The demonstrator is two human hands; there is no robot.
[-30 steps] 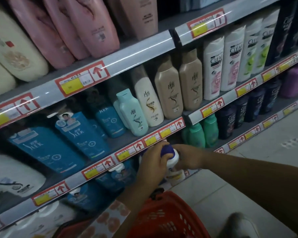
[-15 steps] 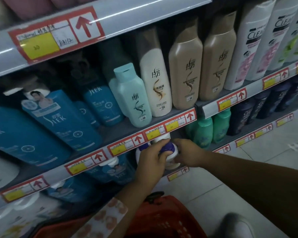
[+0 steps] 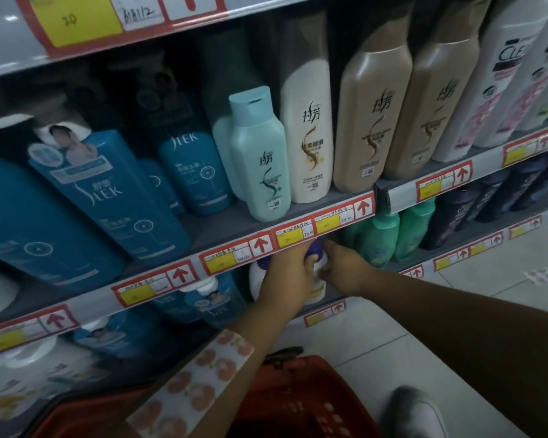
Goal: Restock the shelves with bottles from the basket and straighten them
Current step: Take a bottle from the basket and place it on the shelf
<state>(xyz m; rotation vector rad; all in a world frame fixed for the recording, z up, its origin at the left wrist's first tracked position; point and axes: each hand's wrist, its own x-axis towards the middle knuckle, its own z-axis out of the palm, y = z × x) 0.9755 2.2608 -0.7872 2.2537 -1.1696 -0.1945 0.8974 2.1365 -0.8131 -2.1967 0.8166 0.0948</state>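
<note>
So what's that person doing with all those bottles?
A person is stocking a shop shelf. Both hands, left hand and right hand, hold a white bottle with a purple cap at the low shelf, beside the green bottles. The red basket sits on the floor below.

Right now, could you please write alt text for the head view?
Both hands, left and right, grip a white bottle with a purple cap on a low shop shelf, beside green bottles. A red basket sits below.
</note>
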